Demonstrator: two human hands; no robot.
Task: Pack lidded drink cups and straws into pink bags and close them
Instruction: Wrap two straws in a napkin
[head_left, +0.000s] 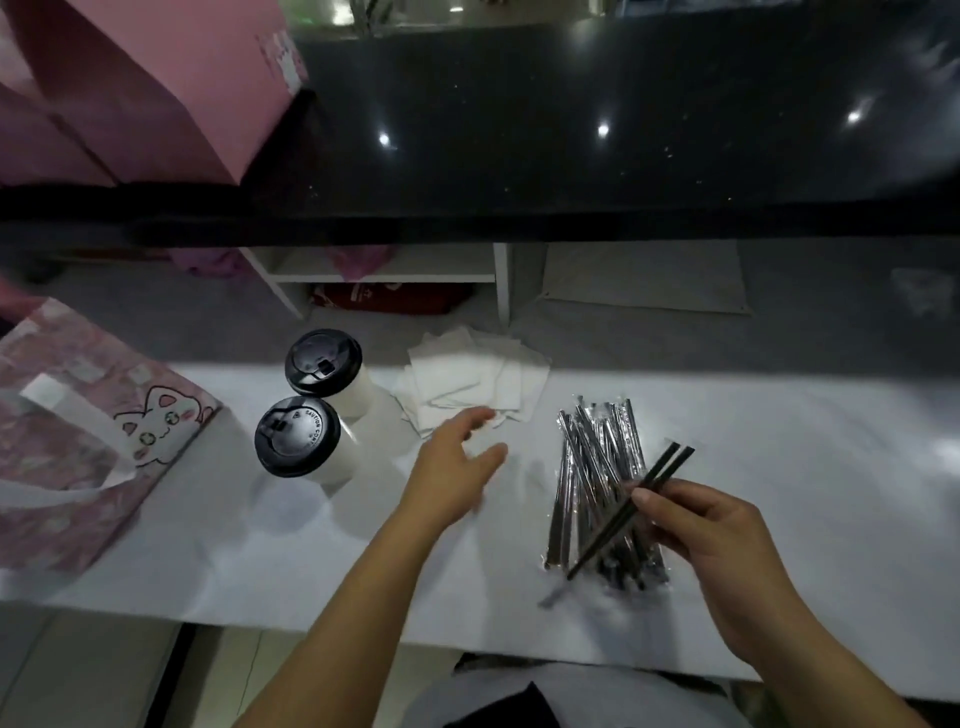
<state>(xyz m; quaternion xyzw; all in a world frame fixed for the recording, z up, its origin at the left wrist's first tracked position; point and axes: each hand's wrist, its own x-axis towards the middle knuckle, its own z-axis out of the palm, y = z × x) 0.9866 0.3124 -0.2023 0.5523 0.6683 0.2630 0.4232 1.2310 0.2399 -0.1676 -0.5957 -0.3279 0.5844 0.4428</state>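
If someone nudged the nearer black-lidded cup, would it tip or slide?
The nearer cup looks tall and narrow, so a high push would probably tip it. Its black lid seems snapped on, so spills are likely small. Weight unclear: contents hidden.

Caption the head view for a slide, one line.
Right hand pinches two straws over the straw pile; open left hand hovers by the napkins; two lidded cups and pink bag at left.

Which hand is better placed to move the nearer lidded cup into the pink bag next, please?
Probably the left hand: it is open, empty and closer to the nearer cup and pink bag, while the right hand pinches two straws.
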